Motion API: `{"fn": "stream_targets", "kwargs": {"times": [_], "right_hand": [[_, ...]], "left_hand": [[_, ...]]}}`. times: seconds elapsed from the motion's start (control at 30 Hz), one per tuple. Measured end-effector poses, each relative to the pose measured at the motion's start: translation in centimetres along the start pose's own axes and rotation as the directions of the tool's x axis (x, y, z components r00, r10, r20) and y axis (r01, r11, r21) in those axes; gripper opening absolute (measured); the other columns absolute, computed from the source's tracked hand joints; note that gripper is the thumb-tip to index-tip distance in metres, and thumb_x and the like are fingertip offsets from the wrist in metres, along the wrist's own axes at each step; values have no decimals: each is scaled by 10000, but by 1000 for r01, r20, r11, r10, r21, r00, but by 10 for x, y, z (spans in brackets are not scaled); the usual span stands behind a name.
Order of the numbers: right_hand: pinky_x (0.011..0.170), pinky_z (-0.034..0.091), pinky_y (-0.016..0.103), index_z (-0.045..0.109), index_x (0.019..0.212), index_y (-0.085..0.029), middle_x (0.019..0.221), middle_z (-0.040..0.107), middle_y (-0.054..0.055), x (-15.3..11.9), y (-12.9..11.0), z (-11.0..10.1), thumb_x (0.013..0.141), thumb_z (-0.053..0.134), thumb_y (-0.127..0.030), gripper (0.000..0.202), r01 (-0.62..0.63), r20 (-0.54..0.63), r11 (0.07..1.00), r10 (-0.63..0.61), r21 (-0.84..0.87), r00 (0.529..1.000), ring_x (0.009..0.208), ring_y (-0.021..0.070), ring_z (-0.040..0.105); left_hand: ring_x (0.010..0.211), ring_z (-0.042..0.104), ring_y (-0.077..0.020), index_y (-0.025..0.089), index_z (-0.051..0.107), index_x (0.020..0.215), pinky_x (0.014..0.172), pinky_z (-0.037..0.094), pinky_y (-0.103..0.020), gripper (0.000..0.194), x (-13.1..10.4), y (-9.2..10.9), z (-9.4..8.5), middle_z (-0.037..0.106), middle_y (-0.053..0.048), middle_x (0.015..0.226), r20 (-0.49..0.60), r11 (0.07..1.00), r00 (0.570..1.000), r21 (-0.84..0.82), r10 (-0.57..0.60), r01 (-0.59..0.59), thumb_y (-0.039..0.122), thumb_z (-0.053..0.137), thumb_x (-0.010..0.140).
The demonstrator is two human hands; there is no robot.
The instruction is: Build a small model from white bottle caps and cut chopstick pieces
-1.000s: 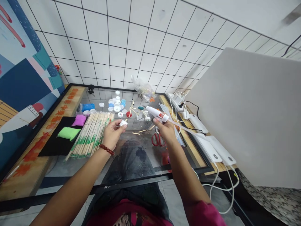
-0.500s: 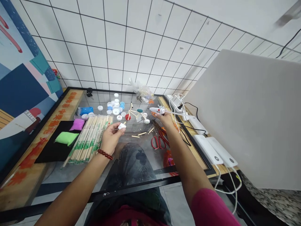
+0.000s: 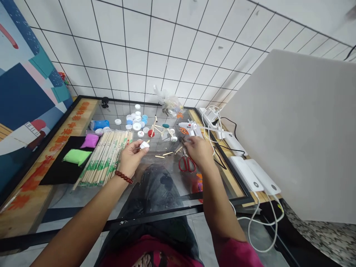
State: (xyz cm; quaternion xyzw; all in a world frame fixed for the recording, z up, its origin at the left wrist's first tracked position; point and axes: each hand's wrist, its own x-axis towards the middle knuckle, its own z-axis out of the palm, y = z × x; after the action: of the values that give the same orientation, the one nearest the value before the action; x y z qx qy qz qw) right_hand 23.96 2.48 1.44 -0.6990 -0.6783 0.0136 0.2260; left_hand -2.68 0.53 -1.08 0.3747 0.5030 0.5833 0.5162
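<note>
My left hand [image 3: 132, 155] pinches a small white plastic piece [image 3: 144, 145] with a short wooden stick end poking from it. Over on the right, my right hand [image 3: 198, 150] is lowered over dark-tipped tools; its curled fingers hide what they touch. Red-handled scissors [image 3: 187, 164] lie just under that hand. Behind it a white hot glue gun [image 3: 191, 127] rests on the table. Between the hands stands a small construction of sticks [image 3: 157, 128] with a dark green piece [image 3: 165, 126] and a red cap [image 3: 151, 133]. Short cut sticks [image 3: 168, 153] lie in front of it.
Loose white and blue bottle caps [image 3: 136, 126] lie behind my left hand. A bag of chopsticks [image 3: 107, 157] and green [image 3: 77, 157] and pink [image 3: 90, 140] clay packs sit left. A plastic bag [image 3: 170, 104] stands at the back. White cables and power blocks [image 3: 244, 172] line the right edge.
My right hand has let go of the glue gun, which now lies on the table, and moved down and nearer to the scissors. My left hand still holds the white piece.
</note>
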Motion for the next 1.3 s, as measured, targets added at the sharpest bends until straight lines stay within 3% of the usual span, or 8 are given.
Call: {"fn": "stream_targets", "kwargs": {"times": [0.03,0.13,0.33,0.47,0.57,0.73,0.9,1.3], "right_hand": [[788,468,342,743,1000,-190,943,718,104,-6,-12,4,886,648,-273,170,118,59,990,-122,75,991,855,247,666],[781,437,298,758,943,-219,894,713,51,-16,-44,22,918,653,-285,126,372,219,908,-409,193,886,861,200,647],[792,365,321,746,929,-207,923,691,63,-25,-66,34,952,614,-305,166,485,305,875,-459,-10,835,926,218,598],[813,386,327,700,938,-181,964,681,82,-29,-71,36,967,570,-269,159,436,200,900,-429,13,881,940,226,591],[794,427,291,664,978,-181,975,677,71,-32,-72,45,975,544,-239,133,345,98,916,-370,206,924,900,194,610],[728,466,243,658,902,-191,854,665,32,-37,-71,62,922,572,-196,88,285,21,845,-330,453,944,768,148,617],[678,479,226,673,863,-187,798,653,11,-38,-72,69,831,615,-141,80,233,8,813,-281,534,960,677,123,597],[677,486,226,700,851,-190,759,655,10,-38,-72,69,852,614,-178,86,245,0,793,-295,558,956,667,124,600]], "left_hand": [[825,666,-193,157,722,983,772,548,-347,512,1,-2,-1,757,-81,951,4,1000,1000,17,6,-6,348,901,543],[839,676,-203,162,716,1004,795,545,-353,511,3,-5,-3,761,-79,947,14,996,1000,80,28,-29,364,880,565],[795,692,-218,165,716,1008,753,549,-351,499,5,-6,-5,762,-71,872,16,970,998,232,65,-67,370,843,571],[781,699,-230,165,713,977,735,555,-356,438,5,-8,-5,759,-73,830,32,944,997,322,68,-74,371,794,600],[767,694,-222,168,711,934,736,549,-349,372,4,-7,-5,752,-66,816,50,915,996,393,71,-85,353,769,617],[691,639,-183,175,720,906,689,512,-316,307,2,-4,-4,713,-31,761,53,853,993,508,104,-117,318,746,636],[652,598,-166,176,729,937,672,491,-308,300,1,-7,-5,674,-14,720,83,798,990,586,115,-142,321,728,674],[704,638,-196,219,744,961,685,501,-319,271,-6,-5,-2,696,-28,802,155,607,975,763,159,-220,324,715,713]]}}
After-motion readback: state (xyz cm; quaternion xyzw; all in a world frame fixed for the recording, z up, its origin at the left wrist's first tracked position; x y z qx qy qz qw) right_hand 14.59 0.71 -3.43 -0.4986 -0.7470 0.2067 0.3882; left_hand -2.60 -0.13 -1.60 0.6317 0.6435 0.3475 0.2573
